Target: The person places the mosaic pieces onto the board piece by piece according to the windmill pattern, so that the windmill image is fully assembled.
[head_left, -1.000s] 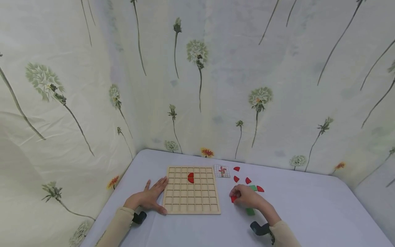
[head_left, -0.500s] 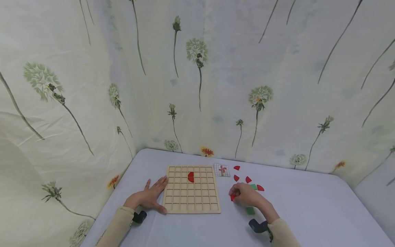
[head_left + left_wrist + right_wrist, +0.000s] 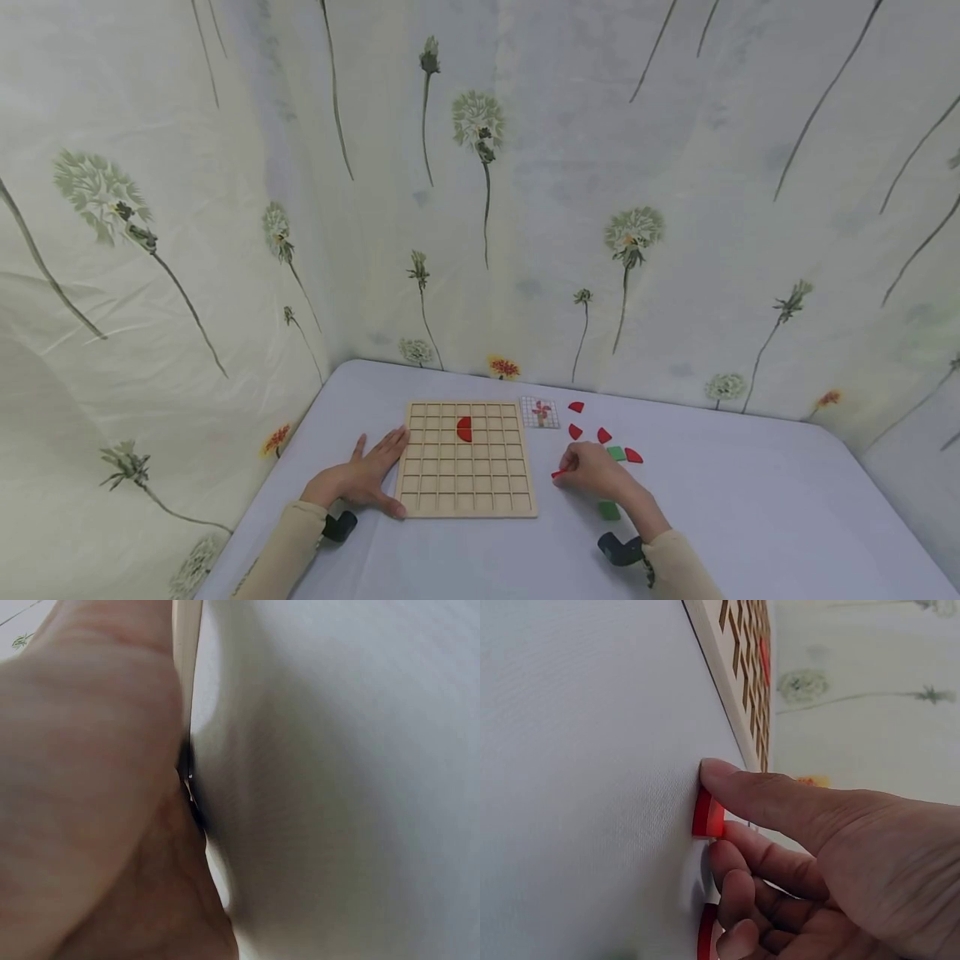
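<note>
My left hand (image 3: 366, 477) lies spread beside the gridded wooden board (image 3: 465, 483), its fingertips and thumb at the board's left edge. Two red quarter-circle pieces (image 3: 464, 429) sit in the board's upper part, forming a half disc. To the right of the board, my right hand (image 3: 592, 469) pinches another red piece (image 3: 708, 815) between thumb and fingers, tilted so its edge shows in the head view. Below it in the right wrist view, a second red piece (image 3: 706, 934) appears behind the curled lower fingers. Only skin of the left hand (image 3: 90, 780) fills the left wrist view.
A small card (image 3: 540, 412) printed with a red pinwheel lies at the board's upper right corner. Several loose red pieces (image 3: 603, 435) are scattered beyond the right hand, with green squares (image 3: 609, 510) by the right wrist. A flowered cloth (image 3: 525, 208) rises behind the table.
The right hand has shifted slightly left, and the red piece it holds has turned from face-up to edge-on. My left hand stays where it was.
</note>
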Tool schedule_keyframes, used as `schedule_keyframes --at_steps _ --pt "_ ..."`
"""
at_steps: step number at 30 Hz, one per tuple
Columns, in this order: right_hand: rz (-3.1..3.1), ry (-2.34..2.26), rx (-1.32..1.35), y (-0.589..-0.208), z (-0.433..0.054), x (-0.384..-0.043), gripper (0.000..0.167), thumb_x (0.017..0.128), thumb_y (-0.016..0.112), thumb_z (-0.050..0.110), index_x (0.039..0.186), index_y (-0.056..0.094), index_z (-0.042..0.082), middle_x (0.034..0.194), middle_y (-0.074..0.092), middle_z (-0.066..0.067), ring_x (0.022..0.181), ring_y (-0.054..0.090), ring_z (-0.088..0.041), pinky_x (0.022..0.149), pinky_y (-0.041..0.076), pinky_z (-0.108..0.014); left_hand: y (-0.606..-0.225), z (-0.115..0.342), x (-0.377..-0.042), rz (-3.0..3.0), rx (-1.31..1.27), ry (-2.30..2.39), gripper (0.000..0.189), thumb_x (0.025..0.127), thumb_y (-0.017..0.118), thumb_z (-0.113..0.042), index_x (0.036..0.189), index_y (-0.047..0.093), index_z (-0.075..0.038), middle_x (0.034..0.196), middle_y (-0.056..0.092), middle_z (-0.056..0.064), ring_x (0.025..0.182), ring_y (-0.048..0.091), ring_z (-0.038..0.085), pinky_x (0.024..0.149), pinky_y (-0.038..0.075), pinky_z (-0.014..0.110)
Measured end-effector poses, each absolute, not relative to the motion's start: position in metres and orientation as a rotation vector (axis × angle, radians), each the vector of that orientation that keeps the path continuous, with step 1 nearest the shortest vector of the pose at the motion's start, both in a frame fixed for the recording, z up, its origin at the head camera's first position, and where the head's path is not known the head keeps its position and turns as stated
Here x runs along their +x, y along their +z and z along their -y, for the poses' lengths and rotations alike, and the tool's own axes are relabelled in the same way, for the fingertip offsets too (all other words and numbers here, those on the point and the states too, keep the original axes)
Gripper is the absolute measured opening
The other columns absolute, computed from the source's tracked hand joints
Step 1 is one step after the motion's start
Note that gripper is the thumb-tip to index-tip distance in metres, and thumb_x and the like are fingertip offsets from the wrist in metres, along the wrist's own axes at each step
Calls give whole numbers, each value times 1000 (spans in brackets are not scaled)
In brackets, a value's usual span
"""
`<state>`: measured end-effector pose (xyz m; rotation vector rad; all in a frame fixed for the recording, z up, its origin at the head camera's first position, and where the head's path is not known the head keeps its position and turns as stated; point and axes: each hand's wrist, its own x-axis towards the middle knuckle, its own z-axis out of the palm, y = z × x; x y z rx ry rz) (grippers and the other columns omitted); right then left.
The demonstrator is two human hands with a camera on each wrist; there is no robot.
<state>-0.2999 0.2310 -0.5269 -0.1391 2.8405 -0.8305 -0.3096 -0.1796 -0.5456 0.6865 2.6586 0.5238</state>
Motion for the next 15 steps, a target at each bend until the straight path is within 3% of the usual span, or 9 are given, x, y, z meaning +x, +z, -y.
schedule_keyframes --at_steps 15 --pt "-2867 -787 -29 -529 -227 -300 27 77 81 29 78 62 10 67 56 -2 65 50 -16 57 41 -26 -549 180 -311 -2659 684 525 130 64 78 -63 156 4 -10 164 -2 8 152 -1 27 116 -11 62"
